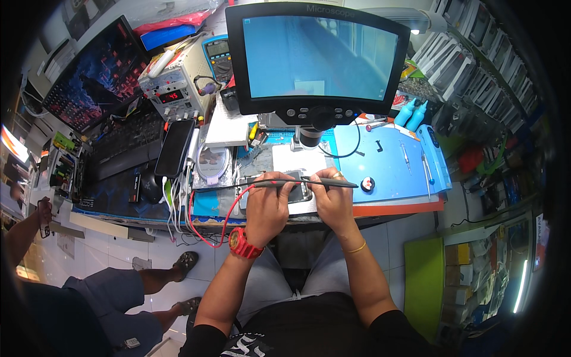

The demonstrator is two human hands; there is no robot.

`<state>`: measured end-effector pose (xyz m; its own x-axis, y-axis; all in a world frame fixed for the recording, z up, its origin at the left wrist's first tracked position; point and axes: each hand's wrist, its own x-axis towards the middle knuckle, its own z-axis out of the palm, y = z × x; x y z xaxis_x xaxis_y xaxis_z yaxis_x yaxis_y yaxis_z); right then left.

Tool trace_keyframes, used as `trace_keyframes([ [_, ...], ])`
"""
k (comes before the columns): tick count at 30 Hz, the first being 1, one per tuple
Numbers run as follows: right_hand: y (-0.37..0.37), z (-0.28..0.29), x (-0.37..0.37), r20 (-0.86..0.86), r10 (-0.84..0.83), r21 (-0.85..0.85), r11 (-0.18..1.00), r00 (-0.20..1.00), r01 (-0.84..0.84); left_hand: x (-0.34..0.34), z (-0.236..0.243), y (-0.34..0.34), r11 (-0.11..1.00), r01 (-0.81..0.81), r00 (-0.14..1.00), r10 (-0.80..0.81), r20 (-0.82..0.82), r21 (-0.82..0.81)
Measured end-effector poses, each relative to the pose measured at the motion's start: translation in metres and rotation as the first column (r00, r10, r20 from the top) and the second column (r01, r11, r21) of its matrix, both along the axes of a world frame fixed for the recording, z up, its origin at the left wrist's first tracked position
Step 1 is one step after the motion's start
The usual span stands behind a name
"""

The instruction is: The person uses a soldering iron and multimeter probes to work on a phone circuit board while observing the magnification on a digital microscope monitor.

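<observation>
My left hand [267, 205] is closed around a test probe [276, 183] with a red lead [225, 223] trailing from it. In my right hand [334, 205] is a black test probe [342, 182], pinched between thumb and fingers. Both probes lie nearly level, their tips close together between my hands. Below them on the bench is a dark, flat, phone-like device [291, 195], partly covered by my hands. Whether the tips touch it, I cannot tell. A white sheet [297, 160] lies just beyond, under the microscope lens [309, 138].
The microscope screen [321, 56] rises straight ahead. To the left are a power supply [175, 89], a blue multimeter [219, 56], a black phone [175, 149] and a monitor [95, 74]. A blue mat [386, 172] with small tools is at right. Another person's legs [157, 285] show at lower left.
</observation>
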<state>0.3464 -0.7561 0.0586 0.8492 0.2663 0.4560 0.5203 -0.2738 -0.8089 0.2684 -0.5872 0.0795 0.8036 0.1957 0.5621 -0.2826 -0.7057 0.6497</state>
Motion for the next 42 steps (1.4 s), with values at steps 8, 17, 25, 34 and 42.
trace_keyframes([
  [8,0.0,-0.0037,0.0004,0.034,-0.01,0.007,1.0,0.999,0.01,-0.0004,-0.0025,0.0006,1.0,0.008,1.0,-0.009,-0.025,-0.011],
  [17,0.0006,-0.0073,0.0008,0.066,-0.02,0.034,0.999,0.998,0.018,-0.0002,-0.0021,0.0,0.999,0.021,0.999,-0.022,-0.038,-0.049],
  [25,0.0008,-0.0086,0.0014,0.053,-0.019,0.031,0.999,0.998,0.018,-0.0002,-0.0027,0.0001,1.0,0.012,1.0,-0.012,-0.015,-0.016],
  [34,0.0007,-0.0058,0.0007,0.039,-0.019,0.034,0.999,0.999,0.018,0.0003,-0.0028,0.0004,1.0,0.011,1.0,-0.011,-0.016,0.0],
  [42,0.0006,-0.0074,0.0019,0.047,-0.016,0.031,0.999,0.999,0.014,0.0007,-0.0043,0.0005,1.0,0.014,1.0,-0.014,0.0,-0.001],
])
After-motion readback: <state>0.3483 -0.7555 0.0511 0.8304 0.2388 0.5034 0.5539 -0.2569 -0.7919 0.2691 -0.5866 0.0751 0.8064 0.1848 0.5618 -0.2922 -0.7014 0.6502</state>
